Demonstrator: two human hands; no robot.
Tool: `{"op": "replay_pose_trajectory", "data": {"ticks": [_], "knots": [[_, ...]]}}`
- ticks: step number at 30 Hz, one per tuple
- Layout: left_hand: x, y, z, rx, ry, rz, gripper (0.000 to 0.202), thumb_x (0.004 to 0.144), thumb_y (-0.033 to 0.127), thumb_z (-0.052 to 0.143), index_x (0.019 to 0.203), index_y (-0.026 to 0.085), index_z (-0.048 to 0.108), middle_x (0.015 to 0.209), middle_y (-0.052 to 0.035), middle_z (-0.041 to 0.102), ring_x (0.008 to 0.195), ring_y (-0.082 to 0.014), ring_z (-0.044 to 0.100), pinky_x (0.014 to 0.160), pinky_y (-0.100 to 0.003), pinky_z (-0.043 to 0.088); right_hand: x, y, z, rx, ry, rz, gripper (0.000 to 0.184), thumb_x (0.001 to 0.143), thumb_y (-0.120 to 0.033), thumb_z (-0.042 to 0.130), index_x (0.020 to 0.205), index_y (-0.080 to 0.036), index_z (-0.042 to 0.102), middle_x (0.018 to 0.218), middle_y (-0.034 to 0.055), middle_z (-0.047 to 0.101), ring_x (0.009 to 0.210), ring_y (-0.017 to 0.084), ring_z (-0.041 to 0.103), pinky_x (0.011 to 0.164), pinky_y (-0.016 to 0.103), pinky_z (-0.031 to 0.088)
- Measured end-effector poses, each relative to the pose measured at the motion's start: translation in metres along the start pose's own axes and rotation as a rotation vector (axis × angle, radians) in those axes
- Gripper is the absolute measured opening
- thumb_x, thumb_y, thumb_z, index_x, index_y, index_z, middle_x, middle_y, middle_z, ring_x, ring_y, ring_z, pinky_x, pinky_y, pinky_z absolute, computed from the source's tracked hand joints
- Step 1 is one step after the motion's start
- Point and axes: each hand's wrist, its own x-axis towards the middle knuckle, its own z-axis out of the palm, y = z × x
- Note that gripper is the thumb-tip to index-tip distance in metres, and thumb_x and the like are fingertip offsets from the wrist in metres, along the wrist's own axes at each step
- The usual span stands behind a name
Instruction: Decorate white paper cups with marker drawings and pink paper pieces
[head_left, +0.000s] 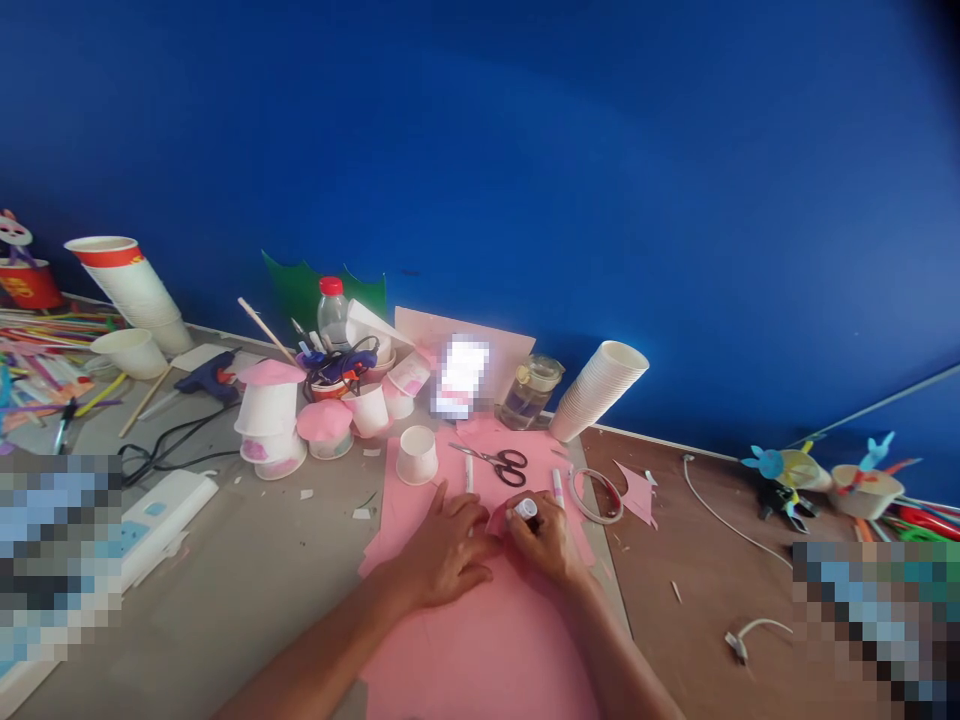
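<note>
A large pink paper sheet (pixel 487 640) lies on the table in front of me. My left hand (pixel 446 550) rests on it, fingers curled and pressing a small pink paper piece (pixel 496 520) against the sheet. My right hand (pixel 544 535) is closed around a marker with a white cap (pixel 526 508), its tip down beside that pink piece. Black-handled scissors (pixel 499 463) lie just beyond both hands. Two more pens (pixel 557 487) lie on the sheet near them.
An upturned white paper cup (pixel 417 455) stands left of the scissors. Pink-topped cup figures (pixel 270 415), a glue gun (pixel 206 377), a water bottle (pixel 331 312), a glass jar (pixel 531 390), leaning cup stacks (pixel 596 390) and a tape ring (pixel 596 495) crowd the back. A white cable (pixel 724 515) runs at right.
</note>
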Motion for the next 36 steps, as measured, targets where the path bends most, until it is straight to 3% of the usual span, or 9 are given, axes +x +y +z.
{"op": "replay_pose_trajectory", "data": {"ticks": [5,13,22,29,32,36], "knots": [[-0.001,0.001,0.001,0.047,-0.018,0.006,0.015,0.084,0.032,0.058,0.096,0.031,0.066,0.112,-0.0039,0.055,0.122,-0.0284,0.041,0.110,-0.060,0.010,0.000,0.000,-0.001,0.010,-0.023,0.014,0.020,0.078,-0.029,0.048,0.067,-0.020,0.061,0.062,0.0021,0.065,0.065,0.019,0.057,0.067,0.033,0.044],[-0.001,-0.001,0.004,0.048,-0.021,0.000,0.018,0.087,0.030,0.053,0.100,0.032,0.066,0.109,-0.0055,0.055,0.123,-0.0268,0.040,0.109,-0.062,0.007,-0.002,0.006,-0.006,0.192,0.082,0.035,0.019,0.081,-0.029,0.047,0.073,-0.019,0.060,0.069,0.0045,0.067,0.068,0.019,0.060,0.063,0.031,0.047],[-0.001,-0.007,0.010,0.023,-0.002,0.007,0.017,0.088,0.031,0.052,0.098,0.031,0.066,0.113,-0.0044,0.055,0.126,-0.0256,0.037,0.111,-0.060,0.004,0.000,-0.006,-0.002,0.109,-0.073,-0.048,0.020,0.078,-0.024,0.049,0.061,-0.020,0.057,0.061,0.0010,0.065,0.064,0.018,0.058,0.068,0.030,0.043],[0.000,-0.004,0.009,0.045,0.003,0.013,0.015,0.087,0.027,0.054,0.094,0.030,0.067,0.107,-0.0040,0.056,0.123,-0.0248,0.040,0.111,-0.059,0.006,0.000,0.003,-0.001,-0.085,0.073,-0.041,0.019,0.080,-0.028,0.047,0.070,-0.019,0.061,0.061,0.0029,0.065,0.060,0.018,0.057,0.067,0.032,0.042],[-0.001,-0.003,0.008,0.051,0.006,0.007,0.015,0.087,0.027,0.054,0.092,0.030,0.067,0.107,-0.0038,0.056,0.121,-0.0244,0.041,0.110,-0.058,0.010,0.000,0.006,-0.004,-0.034,0.118,0.005,0.020,0.080,-0.031,0.047,0.072,-0.019,0.061,0.066,0.0051,0.067,0.064,0.020,0.058,0.063,0.031,0.043],[-0.002,-0.005,0.010,0.049,0.004,-0.007,0.016,0.088,0.029,0.052,0.094,0.031,0.067,0.110,-0.0041,0.056,0.124,-0.0256,0.039,0.109,-0.058,0.013,0.000,0.001,-0.007,0.137,-0.014,0.040,0.022,0.083,-0.030,0.044,0.072,-0.019,0.060,0.066,0.0030,0.066,0.062,0.017,0.059,0.058,0.028,0.044]]}}
